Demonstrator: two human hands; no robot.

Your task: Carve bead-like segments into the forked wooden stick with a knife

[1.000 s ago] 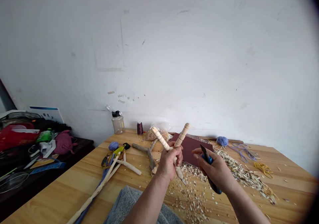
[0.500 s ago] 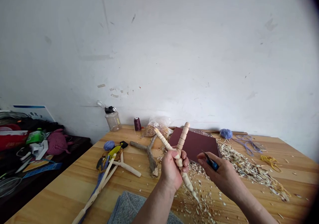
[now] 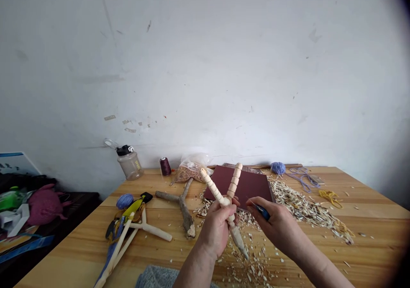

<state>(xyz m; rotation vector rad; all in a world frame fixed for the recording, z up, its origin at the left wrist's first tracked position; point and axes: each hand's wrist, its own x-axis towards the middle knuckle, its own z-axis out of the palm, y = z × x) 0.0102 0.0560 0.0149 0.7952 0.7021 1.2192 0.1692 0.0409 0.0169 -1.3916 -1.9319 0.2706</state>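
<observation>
My left hand is closed around the middle of a peeled, Y-shaped forked stick. Rings are carved along both prongs, which point up and away from me, and the tapered lower end slants down to the right. My right hand grips a carving knife with a blue handle. Its small blade is hard to make out and points left, a short gap from the stick. Wood chips lie scattered on the table below both hands.
A maroon sheet lies behind the hands, beside a heap of shavings. To the left are a bark-covered forked branch, peeled forked sticks, a grey cloth and a bottle. Blue yarn sits at the back.
The view has turned slightly right. The forked stick has rotated a little in my left hand, and my right hand with the knife has come closer to it.
</observation>
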